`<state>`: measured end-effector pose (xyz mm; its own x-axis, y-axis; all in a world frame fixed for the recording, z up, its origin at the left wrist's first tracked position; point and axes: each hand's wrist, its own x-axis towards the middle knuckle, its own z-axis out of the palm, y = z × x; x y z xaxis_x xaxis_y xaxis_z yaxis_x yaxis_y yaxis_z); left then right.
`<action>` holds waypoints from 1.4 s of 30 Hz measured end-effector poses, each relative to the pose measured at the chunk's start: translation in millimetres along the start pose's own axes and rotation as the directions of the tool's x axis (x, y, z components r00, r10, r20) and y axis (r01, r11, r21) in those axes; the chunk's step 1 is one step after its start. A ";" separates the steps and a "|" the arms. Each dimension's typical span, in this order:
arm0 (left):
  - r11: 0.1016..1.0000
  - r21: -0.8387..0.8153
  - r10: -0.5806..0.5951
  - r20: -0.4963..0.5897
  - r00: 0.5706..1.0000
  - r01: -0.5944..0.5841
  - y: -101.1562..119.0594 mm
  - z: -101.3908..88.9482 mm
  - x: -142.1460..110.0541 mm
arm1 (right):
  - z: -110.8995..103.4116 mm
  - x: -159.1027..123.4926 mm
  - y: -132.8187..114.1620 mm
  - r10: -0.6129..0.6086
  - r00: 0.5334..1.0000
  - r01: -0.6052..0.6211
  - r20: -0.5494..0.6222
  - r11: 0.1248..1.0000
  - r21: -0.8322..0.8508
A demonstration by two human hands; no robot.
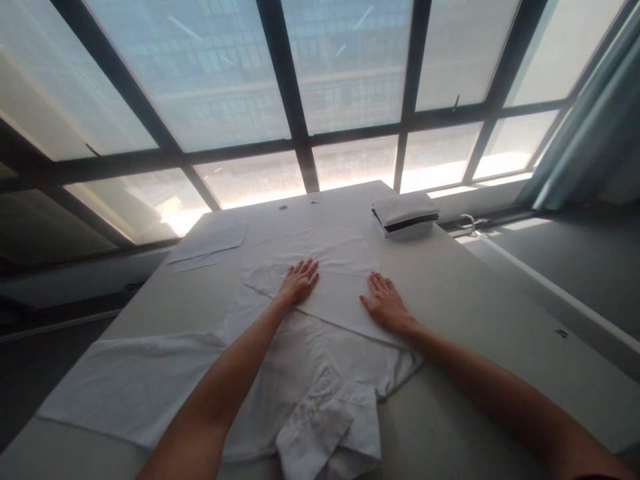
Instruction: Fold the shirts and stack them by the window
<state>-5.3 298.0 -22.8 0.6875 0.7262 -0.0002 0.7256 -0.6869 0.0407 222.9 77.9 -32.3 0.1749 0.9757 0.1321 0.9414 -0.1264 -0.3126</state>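
A white collared shirt (300,373) lies spread on a white table, its collar toward me and one sleeve (135,380) stretched out to the left. The other sleeve appears folded across the body as a flat panel. My left hand (300,280) presses flat on the cloth near the middle, fingers spread. On the right side of the shirt my right hand (385,301) rests palm down by the fabric's edge, fingers extended. Neither hand grips anything. Small wrinkles run around the left hand and along the button line.
Folded white cloth with a dark layer (404,212) sits at the table's far right. Sheets of white paper (210,243) lie at the far left. Two small items rest near the table's (480,333) back edge. Large windows stand behind; a curtain (585,127) hangs at the right.
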 end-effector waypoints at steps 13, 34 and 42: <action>0.997 -0.077 -0.014 -0.133 0.991 0.004 -1.4 1.8 -12.0 | 8.6 -9.3 21.9 0.059 0.995 -0.065 -0.076 0.996 -0.069; 0.910 -0.009 -0.414 0.003 0.910 0.414 -107.2 -8.5 -9.7 | 15.5 -11.2 25.7 0.049 0.993 -0.058 -0.108 0.996 -0.074; 0.924 0.031 -0.381 -0.011 0.924 0.381 -110.0 -6.9 -11.2 | 9.3 -10.5 23.6 0.011 0.995 -0.022 -0.095 0.993 -0.114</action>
<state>-93.1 365.6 -20.4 0.3588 0.9334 -0.0050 0.9334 -0.3588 0.0069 240.6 66.4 -49.9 0.2123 0.9527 0.2175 0.9640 -0.1678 -0.2062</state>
